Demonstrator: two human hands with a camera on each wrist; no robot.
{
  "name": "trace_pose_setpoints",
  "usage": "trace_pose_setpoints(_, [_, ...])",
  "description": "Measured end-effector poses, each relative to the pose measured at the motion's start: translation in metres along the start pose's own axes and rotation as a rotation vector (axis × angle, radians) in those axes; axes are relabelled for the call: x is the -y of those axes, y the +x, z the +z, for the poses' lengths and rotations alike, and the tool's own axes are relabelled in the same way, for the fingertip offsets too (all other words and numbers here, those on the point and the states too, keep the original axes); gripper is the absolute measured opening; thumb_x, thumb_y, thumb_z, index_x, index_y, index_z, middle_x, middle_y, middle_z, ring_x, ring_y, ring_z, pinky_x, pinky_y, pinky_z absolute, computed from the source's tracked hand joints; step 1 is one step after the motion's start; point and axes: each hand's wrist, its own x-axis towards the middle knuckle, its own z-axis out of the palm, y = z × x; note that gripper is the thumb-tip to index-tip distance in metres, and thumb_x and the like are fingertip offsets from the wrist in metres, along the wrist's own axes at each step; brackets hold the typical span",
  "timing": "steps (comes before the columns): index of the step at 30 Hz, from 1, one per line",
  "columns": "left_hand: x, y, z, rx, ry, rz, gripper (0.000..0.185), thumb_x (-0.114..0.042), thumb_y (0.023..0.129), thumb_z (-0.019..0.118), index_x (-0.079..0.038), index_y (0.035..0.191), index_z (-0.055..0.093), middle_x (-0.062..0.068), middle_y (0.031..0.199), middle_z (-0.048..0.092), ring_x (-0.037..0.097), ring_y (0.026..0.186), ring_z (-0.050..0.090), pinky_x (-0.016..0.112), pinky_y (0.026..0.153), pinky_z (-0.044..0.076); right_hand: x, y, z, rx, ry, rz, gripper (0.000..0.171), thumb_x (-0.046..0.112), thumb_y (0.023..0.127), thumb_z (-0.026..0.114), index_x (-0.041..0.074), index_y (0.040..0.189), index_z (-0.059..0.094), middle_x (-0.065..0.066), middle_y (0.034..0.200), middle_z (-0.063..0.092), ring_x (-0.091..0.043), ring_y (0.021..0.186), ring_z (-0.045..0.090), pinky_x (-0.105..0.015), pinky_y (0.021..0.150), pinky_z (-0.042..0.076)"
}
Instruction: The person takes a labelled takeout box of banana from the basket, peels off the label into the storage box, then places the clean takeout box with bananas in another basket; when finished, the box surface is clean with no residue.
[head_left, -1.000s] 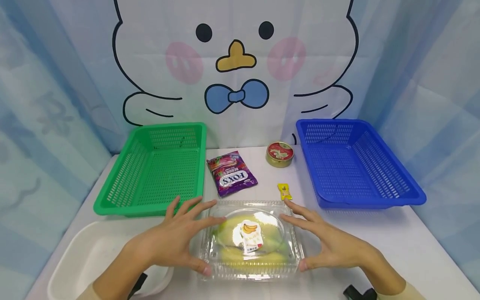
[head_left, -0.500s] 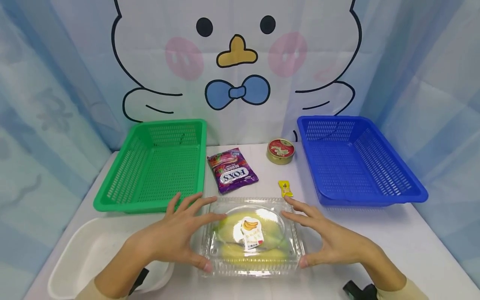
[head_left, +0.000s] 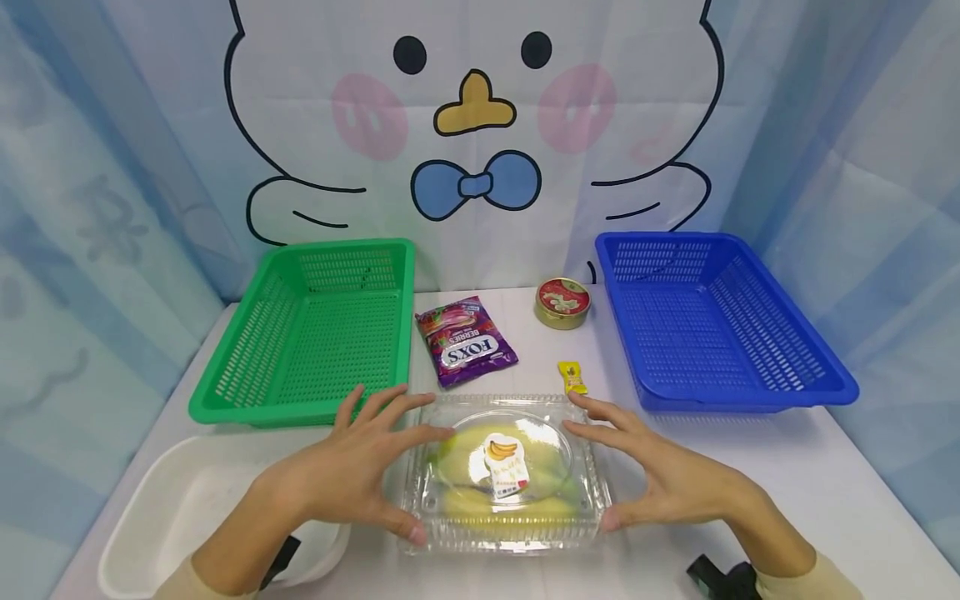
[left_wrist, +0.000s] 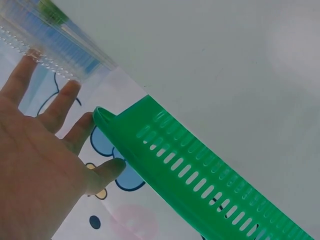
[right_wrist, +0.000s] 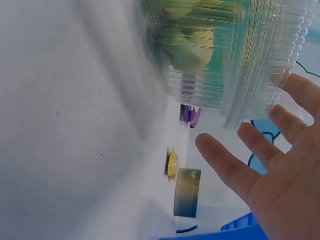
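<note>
A clear plastic clamshell box [head_left: 507, 467] of bananas, with a banana label on its lid, lies on the table at the front middle in the head view. My left hand [head_left: 352, 475] is at its left side with fingers spread, thumb at the near corner and fingertips over the lid's edge. On the opposite side my right hand [head_left: 667, 479] mirrors it, fingertips at the right edge. In the left wrist view two fingertips meet the ridged rim of the box [left_wrist: 65, 55]. Greenish fruit shows through the wall of the box [right_wrist: 200, 85] in the right wrist view.
Behind the box lie a purple candy bag [head_left: 467, 342], a small yellow wrapped candy [head_left: 572, 377] and a round gold tin [head_left: 562, 304]. A green basket [head_left: 408, 333] stands back left, a blue basket [head_left: 720, 400] back right. A white tub [head_left: 142, 508] sits under my left forearm.
The head view has tilted down slightly, so the scene sits a little higher in it. Hands and box keep their places relative to each other.
</note>
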Motion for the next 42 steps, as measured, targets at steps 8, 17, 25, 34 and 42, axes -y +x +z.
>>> trace_pose_setpoints(8, [0.0,0.001,0.0,-0.014,-0.003,0.015,0.101,-0.084,0.062,0.075,-0.041,0.15,0.05,0.003,0.166,0.029,0.041,0.154,0.014,0.081,0.112,0.0,0.009,0.004,-0.003,-0.049,-0.043,0.053,0.074,0.04,0.087,0.081,0.034,0.153,0.049,0.001,0.169,0.024,-0.045,0.149,0.026,-0.08,0.098,0.038])
trace_pose_setpoints(17, [-0.001,0.002,0.001,-0.005,-0.002,0.008,0.101,-0.085,0.061,0.074,-0.041,0.149,0.051,0.004,0.166,0.029,0.042,0.154,0.014,0.08,0.113,0.0,0.022,0.025,0.001,-0.116,-0.127,-0.048,0.058,0.037,0.09,0.08,0.03,0.143,0.058,-0.001,0.163,0.036,-0.029,0.152,0.023,-0.07,0.111,0.032])
trace_pose_setpoints(25, [0.0,0.002,0.002,0.001,-0.022,-0.003,0.099,-0.083,0.062,0.076,-0.041,0.148,0.051,0.003,0.166,0.029,0.041,0.155,0.013,0.079,0.114,-0.001,0.033,0.046,0.007,-0.129,-0.114,-0.149,0.046,0.038,0.088,0.082,0.031,0.131,0.067,0.002,0.158,0.046,-0.027,0.151,0.028,-0.065,0.115,0.03])
trace_pose_setpoints(34, [0.001,0.003,0.002,-0.021,-0.025,0.003,0.1,-0.079,0.062,0.081,-0.039,0.148,0.051,0.003,0.166,0.029,0.041,0.154,0.014,0.079,0.114,-0.001,0.041,0.067,0.016,-0.106,-0.133,-0.283,0.035,0.038,0.089,0.081,0.032,0.122,0.071,0.0,0.149,0.054,-0.032,0.143,0.039,-0.057,0.111,0.041])
trace_pose_setpoints(42, [0.003,0.005,0.001,-0.018,-0.027,0.005,0.099,-0.083,0.063,0.076,-0.039,0.148,0.051,0.005,0.166,0.029,0.041,0.154,0.014,0.08,0.114,0.0,0.043,0.074,0.019,-0.098,-0.123,-0.313,0.016,0.032,0.091,0.08,0.03,0.106,0.075,0.005,0.138,0.061,-0.034,0.139,0.044,-0.053,0.113,0.041])
